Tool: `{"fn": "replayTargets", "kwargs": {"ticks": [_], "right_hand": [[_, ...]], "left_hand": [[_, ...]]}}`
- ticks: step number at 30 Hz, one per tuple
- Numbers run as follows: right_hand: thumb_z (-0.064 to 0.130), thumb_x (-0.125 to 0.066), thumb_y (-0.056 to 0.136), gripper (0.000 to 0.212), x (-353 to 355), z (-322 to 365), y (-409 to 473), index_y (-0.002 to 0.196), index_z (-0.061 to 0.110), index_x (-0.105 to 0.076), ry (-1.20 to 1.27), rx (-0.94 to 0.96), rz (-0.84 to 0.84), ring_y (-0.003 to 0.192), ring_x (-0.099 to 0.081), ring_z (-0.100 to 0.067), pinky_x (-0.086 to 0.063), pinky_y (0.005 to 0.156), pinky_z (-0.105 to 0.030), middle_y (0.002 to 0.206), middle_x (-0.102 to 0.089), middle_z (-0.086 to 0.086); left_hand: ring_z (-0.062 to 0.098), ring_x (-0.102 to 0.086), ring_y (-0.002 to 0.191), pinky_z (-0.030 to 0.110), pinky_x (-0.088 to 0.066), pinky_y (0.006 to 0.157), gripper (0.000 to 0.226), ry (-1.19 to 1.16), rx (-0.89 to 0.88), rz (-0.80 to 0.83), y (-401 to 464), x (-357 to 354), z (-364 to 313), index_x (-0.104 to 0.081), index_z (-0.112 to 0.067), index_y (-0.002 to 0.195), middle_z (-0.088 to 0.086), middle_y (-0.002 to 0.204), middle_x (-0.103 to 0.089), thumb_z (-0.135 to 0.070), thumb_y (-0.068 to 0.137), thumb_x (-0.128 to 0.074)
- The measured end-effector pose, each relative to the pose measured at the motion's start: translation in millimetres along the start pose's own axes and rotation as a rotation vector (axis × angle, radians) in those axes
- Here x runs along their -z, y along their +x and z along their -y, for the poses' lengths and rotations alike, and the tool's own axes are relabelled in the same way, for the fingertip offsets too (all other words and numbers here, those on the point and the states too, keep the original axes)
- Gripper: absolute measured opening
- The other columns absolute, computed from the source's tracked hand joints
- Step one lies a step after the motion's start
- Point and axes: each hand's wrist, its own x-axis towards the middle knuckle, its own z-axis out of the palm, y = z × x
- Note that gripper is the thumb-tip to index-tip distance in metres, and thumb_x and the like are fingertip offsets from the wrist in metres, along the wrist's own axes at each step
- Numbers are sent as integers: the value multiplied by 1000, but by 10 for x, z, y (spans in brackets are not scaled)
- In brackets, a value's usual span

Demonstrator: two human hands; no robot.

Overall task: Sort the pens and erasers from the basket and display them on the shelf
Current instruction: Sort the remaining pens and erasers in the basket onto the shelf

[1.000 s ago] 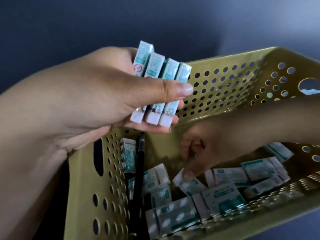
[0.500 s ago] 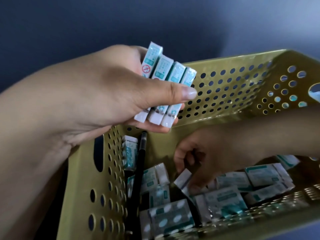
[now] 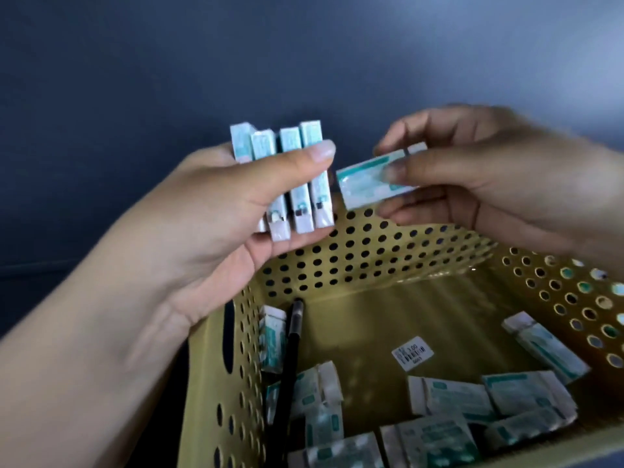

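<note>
Holding four wrapped erasers (image 3: 285, 177) upright in a row, the left hand (image 3: 216, 217) has its grip clamped on them, thumb across their fronts and fingers behind. Just beside them, the right hand (image 3: 479, 184) pinches a single eraser (image 3: 371, 180) between thumb and fingers, its grip closed on that packet, which lies roughly level and close to the row without clearly touching it. Both hands hover above the yellow perforated basket (image 3: 371, 251). Inside it, more loose erasers (image 3: 452, 400) lie scattered on the floor, a black pen (image 3: 290, 352) leans along the left wall, and a barcode sticker (image 3: 412, 353) sits on the bottom.
</note>
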Motion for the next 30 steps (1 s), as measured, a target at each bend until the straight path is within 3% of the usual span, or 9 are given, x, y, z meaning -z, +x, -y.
{"fn": "replayTargets", "kwargs": {"ticks": [3, 6, 10, 15, 19, 22, 25, 27, 30], "right_hand": [[18, -62, 58, 15, 2, 7, -16, 72, 18, -68, 108, 154, 0, 74, -70, -17, -55, 60, -19, 83, -71, -8], [14, -68, 69, 20, -74, -52, -38, 89, 17, -70, 109, 226, 124, 84, -69, -13, -54, 70, -19, 91, -72, -5], [5, -60, 75, 47, -160, -112, -27, 119, 19, -52, -256, 453, 165, 102, -61, -2, -47, 86, -13, 109, -65, 6], [20, -71, 66, 47, -202, -114, -35, 102, 32, -44, -544, 554, 33, 92, -60, 2, -47, 82, -11, 102, -63, 9], [38, -77, 60, 59, -227, -64, -25, 103, 36, -37, -720, 586, 14, 95, -54, 4, -45, 83, -10, 101, -59, 13], [50, -72, 54, 60, -163, -31, -34, 103, 38, -39, -727, 497, 65, 98, -54, 3, -47, 85, -17, 100, -57, 12], [58, -70, 39, 57, -66, -36, -7, 89, 39, -53, -738, 140, 171, 86, -59, 3, -53, 77, -26, 89, -62, 15], [52, -69, 49, 36, -82, -118, 28, 82, 39, -59, -902, -131, 433, 77, -57, 12, -47, 70, -11, 83, -61, 28], [38, -68, 71, 15, -219, -317, 66, 83, 39, -60, -990, -263, 703, 71, -54, 16, -39, 61, 3, 73, -60, 31]], "left_hand": [[28, -71, 75, 32, -57, 53, 29, -79, 76, -8, 22, 30, -23, -71, -6, 77, 16, 82, -72, -21, 52, -67], [23, -71, 76, 28, -56, 54, 44, -125, 97, 19, 34, 17, -54, -65, -4, 98, 15, 87, -72, -23, 58, -63], [18, -71, 79, 25, -55, 55, 42, -177, 102, 49, 23, 13, -74, -66, -5, 98, 13, 91, -73, -21, 60, -61], [20, -71, 78, 27, -56, 53, 45, -176, 117, 36, 19, -8, -83, -65, -5, 97, 12, 88, -73, -16, 53, -64], [18, -71, 67, 28, -56, 50, 41, -89, 105, -30, -8, -8, -92, -66, -9, 88, 8, 76, -73, -12, 47, -66], [21, -71, 68, 34, -56, 50, 39, -66, 84, -61, -20, -8, -100, -65, -8, 86, 8, 74, -72, -8, 47, -67], [21, -71, 72, 36, -56, 50, 53, -71, 61, -74, -16, 7, -98, -61, -8, 100, 7, 85, -73, -7, 47, -68], [22, -71, 75, 36, -57, 53, 52, -69, 55, -64, -11, 22, -81, -60, -10, 103, 9, 89, -73, -8, 52, -70], [22, -71, 78, 39, -59, 64, 10, 49, 29, -9, 4, 57, -24, -66, -15, 75, 5, 81, -73, -8, 69, -68]]}}
